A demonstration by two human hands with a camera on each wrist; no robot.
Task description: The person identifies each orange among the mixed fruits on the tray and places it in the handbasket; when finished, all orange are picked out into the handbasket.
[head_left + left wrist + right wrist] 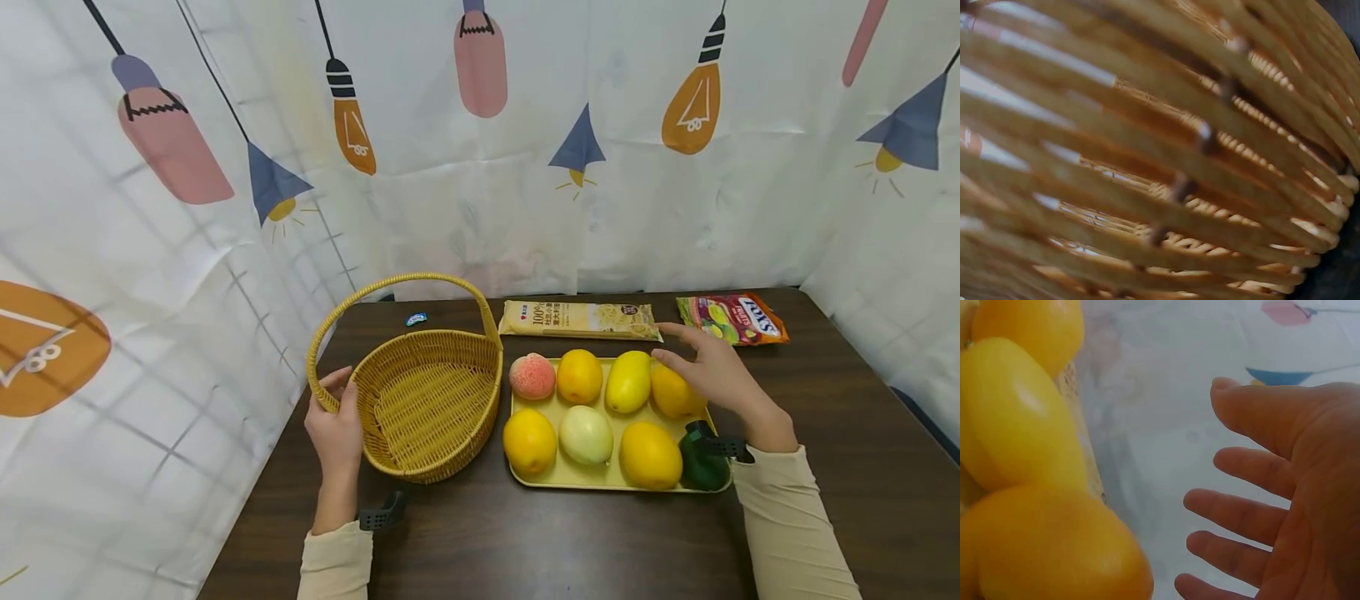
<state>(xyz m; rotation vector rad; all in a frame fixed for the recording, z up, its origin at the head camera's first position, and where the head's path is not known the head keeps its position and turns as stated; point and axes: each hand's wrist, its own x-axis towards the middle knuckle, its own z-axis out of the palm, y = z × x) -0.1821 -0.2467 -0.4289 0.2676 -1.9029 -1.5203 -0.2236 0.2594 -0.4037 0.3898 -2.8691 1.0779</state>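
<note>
My left hand (335,429) grips the left side of a woven wicker basket (429,417), its fingers at the foot of the tall arched handle. Only the basket's slatted wall (1147,144) fills the left wrist view. Over the far right corner of a yellow tray (592,486) is my right hand (716,375), holding nothing. Its fingers (1235,512) are spread in the right wrist view, beside an orange (1066,550) and a lemon-yellow fruit (1019,412). The tray also bears a peach (532,377), a pale green fruit (587,435) and several yellow-orange fruits.
Behind the tray lies a long noodle packet (577,320). A colourful candy bag (731,318) is at the back right. A small blue wrapper (416,318) lies behind the basket. A dark green rounded thing (705,467) sits in the tray's near right corner, partly behind the wrist strap.
</note>
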